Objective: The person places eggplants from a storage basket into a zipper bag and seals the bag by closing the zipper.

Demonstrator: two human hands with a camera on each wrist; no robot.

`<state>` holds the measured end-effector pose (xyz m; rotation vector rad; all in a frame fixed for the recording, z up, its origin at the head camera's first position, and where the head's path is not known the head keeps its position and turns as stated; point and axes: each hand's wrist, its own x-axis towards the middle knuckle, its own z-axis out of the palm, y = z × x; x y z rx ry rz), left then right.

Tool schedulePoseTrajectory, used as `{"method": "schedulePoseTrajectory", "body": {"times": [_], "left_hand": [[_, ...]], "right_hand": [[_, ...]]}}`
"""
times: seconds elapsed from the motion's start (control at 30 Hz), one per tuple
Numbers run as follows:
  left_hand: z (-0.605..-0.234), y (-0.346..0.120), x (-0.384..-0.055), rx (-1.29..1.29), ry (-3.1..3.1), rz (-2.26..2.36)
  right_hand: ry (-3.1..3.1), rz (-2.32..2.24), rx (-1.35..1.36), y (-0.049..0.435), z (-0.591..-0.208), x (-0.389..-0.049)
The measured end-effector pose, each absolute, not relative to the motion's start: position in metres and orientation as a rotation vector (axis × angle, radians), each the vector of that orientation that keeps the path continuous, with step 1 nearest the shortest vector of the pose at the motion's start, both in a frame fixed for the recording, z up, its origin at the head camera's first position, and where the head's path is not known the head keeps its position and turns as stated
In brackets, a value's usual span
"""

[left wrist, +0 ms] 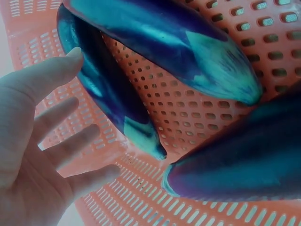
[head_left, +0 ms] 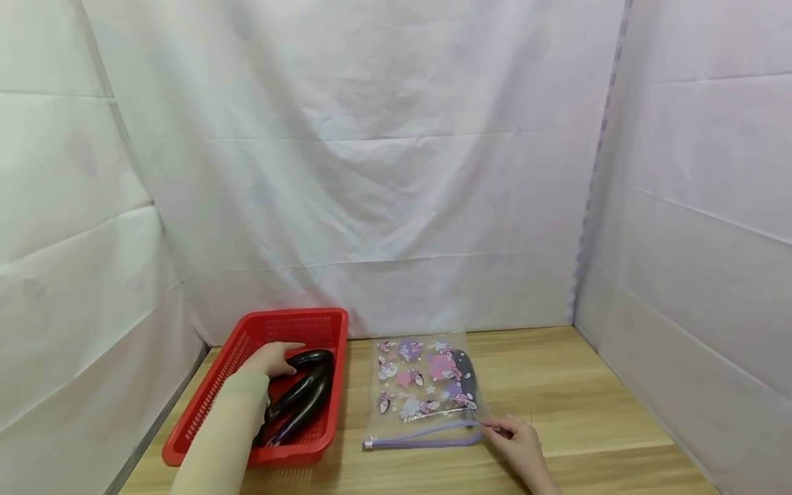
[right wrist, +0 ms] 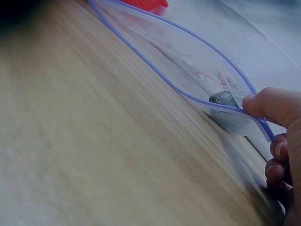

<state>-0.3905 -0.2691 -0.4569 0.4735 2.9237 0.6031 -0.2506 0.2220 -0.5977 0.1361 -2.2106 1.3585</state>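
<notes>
My left hand [head_left: 271,359] reaches into the red basket [head_left: 342,357] at the left, over several dark purple eggplants [head_left: 312,399]. In the left wrist view its fingers are spread, and the thumb lies at one eggplant [left wrist: 110,89] without curling round it. My right hand [head_left: 520,445] pinches the right end of the purple-edged mouth of a clear printed zip bag [head_left: 396,388]. The mouth gapes in the right wrist view. Inside the bag, along its right side, lies an eggplant [head_left: 465,375], its stem end [right wrist: 225,100] towards the opening.
A white slider [head_left: 368,445] sits at the left end of the bag's mouth. The wooden table [head_left: 588,405] extends to the right of the bag. White cloth [head_left: 396,192] hangs behind and on both sides.
</notes>
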Motion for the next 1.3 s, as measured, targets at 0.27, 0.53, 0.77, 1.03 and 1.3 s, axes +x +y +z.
{"method": "schedulePoseTrajectory", "body": {"times": [0.27,0.53,0.77,1.03,1.3], "left_hand": [[-0.469,-0.271,-0.393,0.441,2.921,0.655],[-0.472,-0.269,-0.393,0.372,2.897,0.707],[-0.474,-0.27,-0.394,0.379,2.906,0.707],[-0.478,-0.268,-0.399,0.375,2.929,0.708],[-0.483,-0.267,-0.403,0.397,2.943,0.663]], "right_hand": [[-2.2,1.338,0.179,0.211,-0.571,-0.24],[-2.206,1.329,0.161,0.214,-0.578,-0.244],[-2.194,1.336,0.18,0.209,-0.562,-0.236],[-2.202,1.341,0.131,0.211,-0.575,-0.24],[-2.233,1.351,0.11,0.223,-0.597,-0.253]]}}
